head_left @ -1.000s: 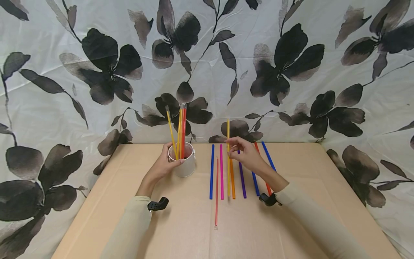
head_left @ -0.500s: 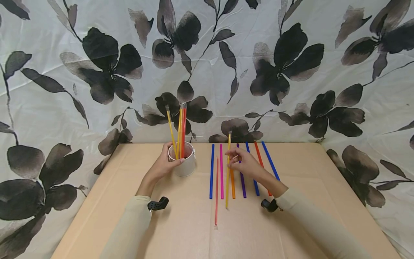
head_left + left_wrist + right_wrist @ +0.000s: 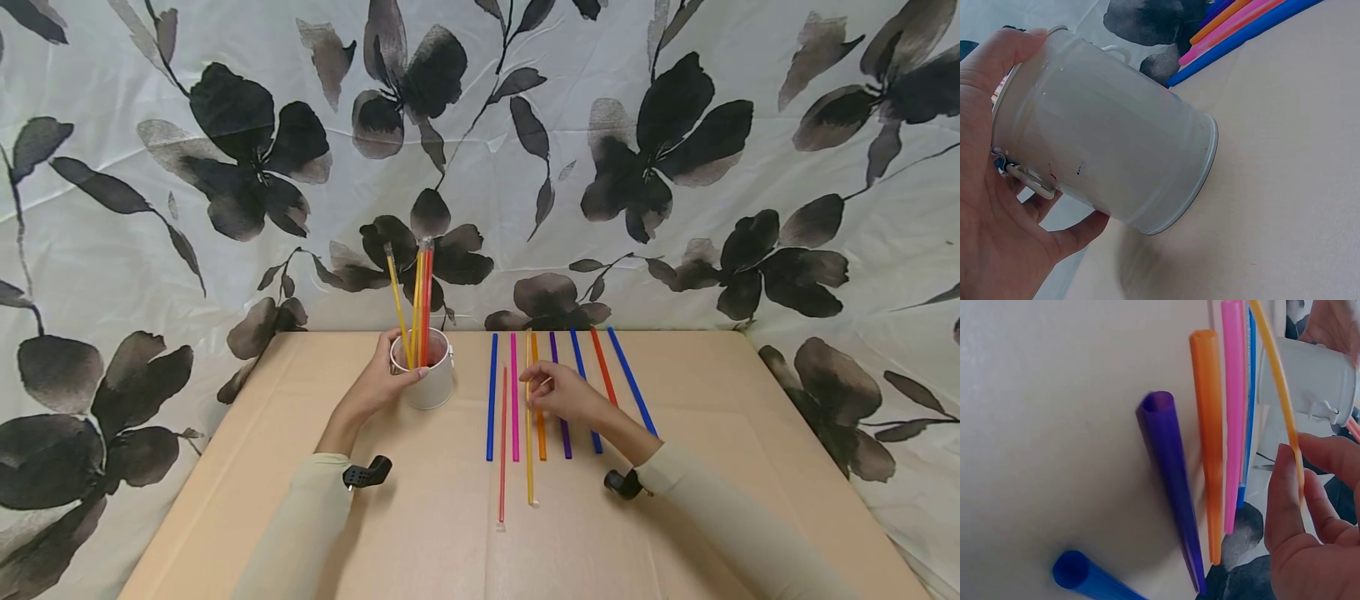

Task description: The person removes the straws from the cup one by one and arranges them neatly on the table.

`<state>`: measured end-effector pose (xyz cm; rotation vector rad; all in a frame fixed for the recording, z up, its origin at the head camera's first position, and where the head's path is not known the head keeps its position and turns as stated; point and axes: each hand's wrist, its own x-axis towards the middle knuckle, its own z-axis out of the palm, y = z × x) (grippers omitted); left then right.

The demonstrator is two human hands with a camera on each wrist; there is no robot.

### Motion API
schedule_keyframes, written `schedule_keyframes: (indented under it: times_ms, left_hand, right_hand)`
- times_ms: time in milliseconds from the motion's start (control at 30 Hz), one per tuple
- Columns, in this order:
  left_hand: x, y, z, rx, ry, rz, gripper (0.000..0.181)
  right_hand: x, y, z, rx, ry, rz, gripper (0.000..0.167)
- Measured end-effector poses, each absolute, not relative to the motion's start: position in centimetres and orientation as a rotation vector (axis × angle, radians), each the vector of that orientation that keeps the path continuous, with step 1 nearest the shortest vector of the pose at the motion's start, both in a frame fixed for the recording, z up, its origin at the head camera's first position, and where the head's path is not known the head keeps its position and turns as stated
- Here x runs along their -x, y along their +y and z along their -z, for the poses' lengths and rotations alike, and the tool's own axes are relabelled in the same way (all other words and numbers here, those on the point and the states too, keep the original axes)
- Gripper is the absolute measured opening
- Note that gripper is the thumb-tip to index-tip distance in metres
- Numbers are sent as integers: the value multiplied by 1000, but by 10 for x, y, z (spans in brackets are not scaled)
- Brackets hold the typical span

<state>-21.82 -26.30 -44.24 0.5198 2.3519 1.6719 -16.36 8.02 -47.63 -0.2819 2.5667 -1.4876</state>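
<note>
My left hand [image 3: 378, 379] grips a small white metal pail [image 3: 1104, 137] by its side. The left wrist view has the thumb at the rim and other fingers beneath the wall. Thin yellow sticks [image 3: 396, 300] and a red stick [image 3: 427, 292] stand up out of the pail in the head view. My right hand [image 3: 558, 392] pinches a thin yellow stick [image 3: 1280, 381] between thumb and fingertips. This stick runs lengthwise between a pink straw [image 3: 1233, 412] and an orange straw [image 3: 1210, 450]. Whether it touches the table cannot be told.
On the tan table [image 3: 420, 517] a blue straw [image 3: 491, 400], a thin red stick [image 3: 502, 450] and a purple straw [image 3: 1172, 469] lie in the row. Further right are more blue straws [image 3: 630, 375] and a red straw [image 3: 603, 367]. A floral cloth [image 3: 480, 167] hangs behind.
My right hand has drawn the yellow stick down and toward me, so its near end now lies closer to the front. The left hand and pail have stayed put.
</note>
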Motion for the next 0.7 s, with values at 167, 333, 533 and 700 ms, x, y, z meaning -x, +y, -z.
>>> schedule_keyframes:
  times_ms: [167,333,533,700]
  left_hand:
    - [217,-263,441,-511,2355,-1664,90]
    - [217,-263,443,-517,2355,-1667,91]
    - [217,-263,443,-523,2351,-1682,90]
    - [218,-263,444,-526,2352,-1681,90]
  right_hand:
    - [161,79,478,292,2587,1410,37]
    - [160,79,478,302,2595,1349,36]
    - [164,81,481,343,2596,1269,33]
    - [168,79,481,348,2627,1197,32]
